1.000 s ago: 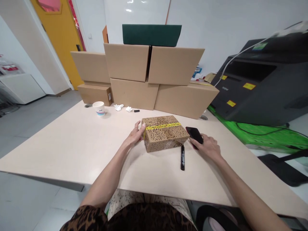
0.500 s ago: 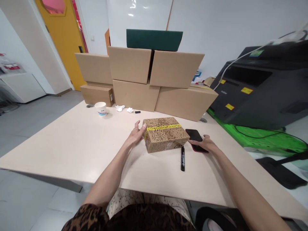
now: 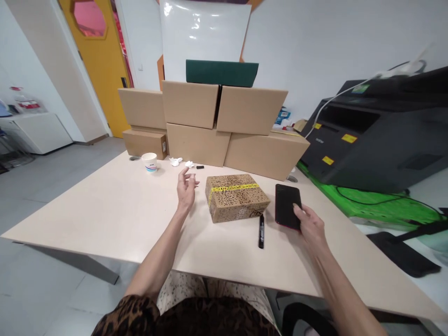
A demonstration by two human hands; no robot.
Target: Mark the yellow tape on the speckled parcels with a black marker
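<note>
A black phone (image 3: 286,205) with a reddish edge is gripped by my right hand (image 3: 311,225), thumb over its face and fingers behind. My left hand (image 3: 186,187) is raised beside the small cardboard box (image 3: 238,198), apart from it, fingers loosely curled and spread with nothing in them. Dark specks cover that box, and a yellow tape strip crosses its top. A black marker (image 3: 261,232) lies on the table in front of the box's right end. Its small black cap (image 3: 199,167) seems to be the piece lying farther back.
Stacked plain cartons (image 3: 199,144) line the table's back, topped by a dark green box (image 3: 220,73). A paper cup (image 3: 150,162) and crumpled white tissues (image 3: 176,161) stand before them. To the right is a large dark printer (image 3: 350,135) by a green surface (image 3: 367,205).
My right hand has taken hold of the phone and lifted it from the table. My left hand has let go of the speckled box and moved up and left.
</note>
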